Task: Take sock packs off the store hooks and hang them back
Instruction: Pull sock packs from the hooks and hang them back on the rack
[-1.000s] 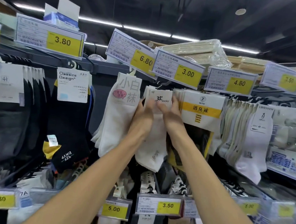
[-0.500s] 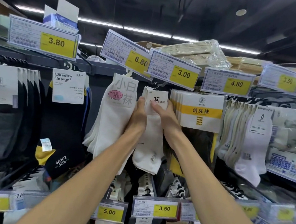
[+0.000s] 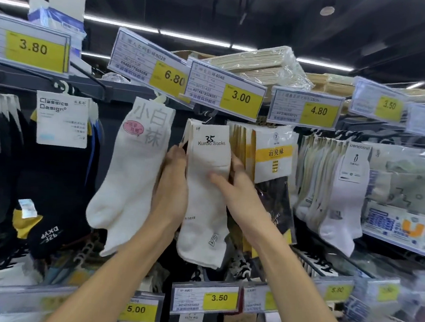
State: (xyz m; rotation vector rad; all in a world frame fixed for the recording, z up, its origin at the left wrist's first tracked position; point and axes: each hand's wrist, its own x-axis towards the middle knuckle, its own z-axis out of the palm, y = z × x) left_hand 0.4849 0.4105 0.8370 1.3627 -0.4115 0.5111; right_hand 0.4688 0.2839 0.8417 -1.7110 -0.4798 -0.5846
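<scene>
The cream sock pack with a "Kunao Socks" card header (image 3: 207,186) hangs between both hands. The left hand (image 3: 171,185) curls round its left edge; the right hand (image 3: 244,195) pinches its right edge, thumb on the front. Yellow-banded packs (image 3: 274,156) hang just right of the right hand.

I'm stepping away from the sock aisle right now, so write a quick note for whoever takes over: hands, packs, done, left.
Left hand: holds the left edge of the Kunao pack.
Right hand: holds its right edge, thumb across the front.
Pack: under the 3.00 tag, top up at the hook; whether it is seated is unclear.
Done: pack is at its hook.
Left: seat it, let go, next pack.
</scene>
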